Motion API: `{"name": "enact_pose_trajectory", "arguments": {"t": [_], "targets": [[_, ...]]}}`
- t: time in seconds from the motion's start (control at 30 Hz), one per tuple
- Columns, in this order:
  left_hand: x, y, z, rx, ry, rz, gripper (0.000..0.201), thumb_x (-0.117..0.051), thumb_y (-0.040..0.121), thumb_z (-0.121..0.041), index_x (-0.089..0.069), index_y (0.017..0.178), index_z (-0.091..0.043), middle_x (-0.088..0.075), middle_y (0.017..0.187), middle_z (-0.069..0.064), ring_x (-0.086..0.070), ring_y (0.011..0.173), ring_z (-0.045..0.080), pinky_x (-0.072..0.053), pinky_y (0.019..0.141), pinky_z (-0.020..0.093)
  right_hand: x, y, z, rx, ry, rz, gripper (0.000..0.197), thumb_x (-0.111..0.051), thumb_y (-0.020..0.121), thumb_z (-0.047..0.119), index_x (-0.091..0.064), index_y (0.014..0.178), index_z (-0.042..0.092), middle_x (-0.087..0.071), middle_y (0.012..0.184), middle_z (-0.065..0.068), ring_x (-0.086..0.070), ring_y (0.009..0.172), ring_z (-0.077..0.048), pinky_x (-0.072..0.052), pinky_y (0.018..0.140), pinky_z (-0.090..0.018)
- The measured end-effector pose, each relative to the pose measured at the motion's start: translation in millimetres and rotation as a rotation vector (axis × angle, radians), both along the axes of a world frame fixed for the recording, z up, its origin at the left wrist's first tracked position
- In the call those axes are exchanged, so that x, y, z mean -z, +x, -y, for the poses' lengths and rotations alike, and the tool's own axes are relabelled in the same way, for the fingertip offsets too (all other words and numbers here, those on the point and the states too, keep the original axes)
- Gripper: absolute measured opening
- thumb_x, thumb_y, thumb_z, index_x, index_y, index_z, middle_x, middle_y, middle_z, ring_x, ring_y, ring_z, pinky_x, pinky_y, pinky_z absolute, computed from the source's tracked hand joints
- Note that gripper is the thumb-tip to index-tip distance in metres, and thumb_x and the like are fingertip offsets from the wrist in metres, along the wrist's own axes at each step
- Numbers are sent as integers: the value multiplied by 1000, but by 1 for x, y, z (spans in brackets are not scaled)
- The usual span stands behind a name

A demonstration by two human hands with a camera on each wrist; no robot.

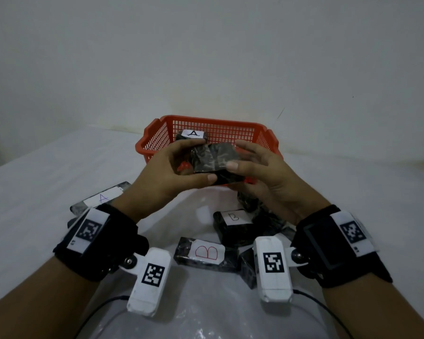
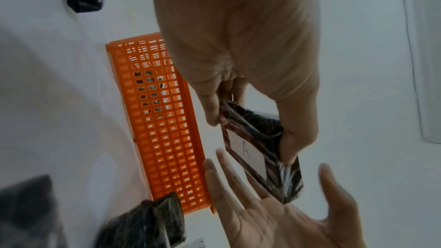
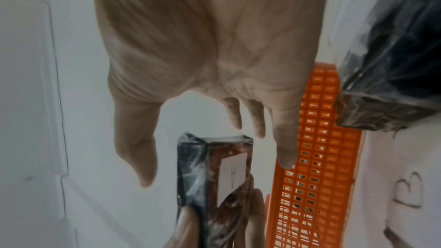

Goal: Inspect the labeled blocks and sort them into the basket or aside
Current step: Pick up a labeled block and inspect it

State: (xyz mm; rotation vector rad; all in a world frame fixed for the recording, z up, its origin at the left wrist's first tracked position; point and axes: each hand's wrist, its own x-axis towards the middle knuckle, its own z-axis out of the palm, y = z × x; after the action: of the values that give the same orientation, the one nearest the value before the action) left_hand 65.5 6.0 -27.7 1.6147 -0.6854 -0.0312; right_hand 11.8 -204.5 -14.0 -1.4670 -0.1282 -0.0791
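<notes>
Foreground, head view: two wrist cameras on black straps, over clear plastic sheet. Beyond them, three blocks wait on the white table: a red-lettered B block, a second B block and, left, an A block; further dark blocks beside the right wrist show no label. Centre: the left hand pinches the held block between thumb and fingers, above the near rim of the basket. The right hand is spread wide, fingers relaxed; whether it touches the block cannot be told. The left wrist view shows the held block's label reading A. One A block already lies in the basket. Judged progress: early; one block sorted, one under inspection, at least three labelled blocks left.
</notes>
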Motion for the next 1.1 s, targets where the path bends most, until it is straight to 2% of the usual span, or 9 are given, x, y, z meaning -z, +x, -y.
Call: {"name": "enact_pose_trajectory", "arguments": {"t": [0.17,0.27,0.37,0.5,0.63,0.77,0.83,1.0,1.1], "targets": [[5,2,-2,48,47,64,100,-95,57,-33,-47,144,-33,-55,140,-9,-62,125,9,-59,95,36,1,0,-6,111,-100,-43,31,-67,99,21,-68,126,7,-77,112,-12,-77,91,-23,-64,71,-35],[5,-1,4,20,-18,47,85,-87,73,-38,-45,147,-29,-59,134,-17,-65,118,0,-60,84,23,6,4,-4,172,-153,13,36,-73,94,13,-67,129,9,-80,110,-8,-79,96,-25,-64,82,-42],[3,-3,8,-63,-102,81,53,-72,88,-17,-55,137,-22,-67,121,-15,-69,109,-1,-60,76,20,5,2,-4,183,-201,66,41,-78,88,6,-67,127,15,-81,108,-4,-79,97,-20,-64,84,-39],[4,0,4,-107,-170,226,41,-72,84,9,-64,119,-9,-69,122,0,-68,117,13,-61,86,27,4,1,-4,182,-226,112,41,-83,83,10,-70,121,18,-78,112,-3,-77,102,-17,-63,75,-27],[5,1,2,-89,-157,355,40,-77,78,12,-68,109,-12,-72,116,6,-68,116,21,-57,97,33,-2,-3,0,81,-179,18,52,-74,77,48,-71,120,19,-79,115,-6,-76,106,-22,-60,97,-41],[4,-2,2,-57,-87,393,40,-75,79,13,-67,107,-15,-72,115,-1,-67,117,13,-55,101,30,0,-3,-1,-1,-126,9,53,-71,80,41,-72,117,4,-73,121,-21,-72,105,-23,-56,102,-39],[2,-4,2,-4,-59,375,47,-78,80,5,-62,119,-16,-68,125,0,-65,122,13,-55,101,31,2,0,0,5,-61,45,51,-71,82,32,-70,120,-2,-75,120,-20,-75,106,-23,-60,96,-30],[3,-2,2,-20,80,77,78,-71,78,-59,-45,146,-34,-59,135,-18,-63,118,1,-57,98,32,9,7,10,102,-54,115,59,-80,73,33,-69,123,3,-76,121,-13,-73,114,-26,-58,98,-34],[4,1,4,-8,48,1,68,-73,82,-44,-54,142,-19,-69,125,-7,-68,113,8,-58,95,28,8,7,9,91,-105,114,61,-88,73,27,-67,127,7,-74,123,-9,-72,116,-22,-59,98,-32]]}}
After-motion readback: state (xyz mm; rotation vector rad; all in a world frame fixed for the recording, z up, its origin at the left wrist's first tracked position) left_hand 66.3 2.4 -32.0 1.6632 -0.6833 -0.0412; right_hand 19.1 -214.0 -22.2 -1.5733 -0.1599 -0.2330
